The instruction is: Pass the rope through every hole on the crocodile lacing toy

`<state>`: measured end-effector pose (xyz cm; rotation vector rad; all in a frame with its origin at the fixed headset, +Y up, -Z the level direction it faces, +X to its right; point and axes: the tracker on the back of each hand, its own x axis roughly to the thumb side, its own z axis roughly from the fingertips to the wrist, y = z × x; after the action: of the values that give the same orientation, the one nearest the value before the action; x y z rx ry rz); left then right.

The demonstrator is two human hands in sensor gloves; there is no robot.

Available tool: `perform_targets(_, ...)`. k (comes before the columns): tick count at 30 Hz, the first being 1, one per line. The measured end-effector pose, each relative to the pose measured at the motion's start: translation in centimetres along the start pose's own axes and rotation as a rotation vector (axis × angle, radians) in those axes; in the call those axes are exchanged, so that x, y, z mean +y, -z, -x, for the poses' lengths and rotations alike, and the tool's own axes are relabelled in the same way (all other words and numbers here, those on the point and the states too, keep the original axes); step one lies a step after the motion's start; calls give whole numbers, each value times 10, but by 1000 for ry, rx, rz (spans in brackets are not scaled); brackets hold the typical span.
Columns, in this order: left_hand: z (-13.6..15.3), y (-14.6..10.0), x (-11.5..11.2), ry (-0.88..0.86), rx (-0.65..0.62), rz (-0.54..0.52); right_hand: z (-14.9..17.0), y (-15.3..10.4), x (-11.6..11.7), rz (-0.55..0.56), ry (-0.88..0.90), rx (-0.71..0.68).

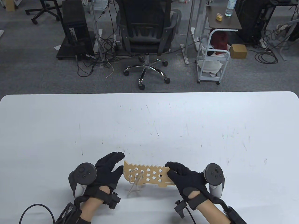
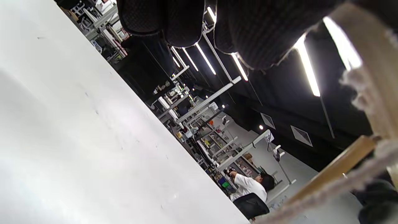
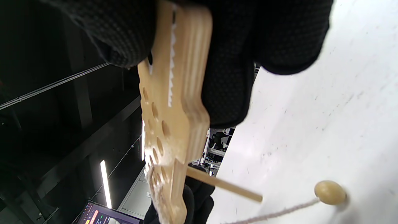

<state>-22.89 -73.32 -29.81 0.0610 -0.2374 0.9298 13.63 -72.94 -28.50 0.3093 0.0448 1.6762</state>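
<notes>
We observe the crocodile lacing toy (image 1: 149,173) lifted just above the white table (image 1: 149,121) near its front edge, lying roughly level between both hands. The right hand (image 1: 186,178) grips the toy's right end, thumb on one face and fingers on the other, as the right wrist view confirms. The left hand (image 1: 108,169) is spread wide at the toy's left end; whether its fingertips touch the wood we cannot tell. The rope (image 1: 133,173) passes through holes at the left end, and a wooden needle (image 1: 136,180) projects from the toy's underside there. In the right wrist view, a wooden bead (image 3: 330,192) at the rope's end rests on the table.

A white cart (image 1: 211,58) beyond the table holds white and red items on its shelves. We read no legible writing.
</notes>
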Motion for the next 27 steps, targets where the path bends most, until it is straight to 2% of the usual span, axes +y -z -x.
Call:
perform_targets(8, -5, 1, -20, -39, -44, 183, -2, 0, 3, -24, 47, 8)
perform_targets(16, -7, 2, -34, -88, -107, 304, -2, 0, 9, -75, 65, 11)
perform_targets(22, -11, 1, -40, -131, -153, 360, -3, 0, 12, -100, 68, 2)
perform_targets(27, -11, 1, -42, -161, -163, 365, -3, 0, 14, -111, 76, 3)
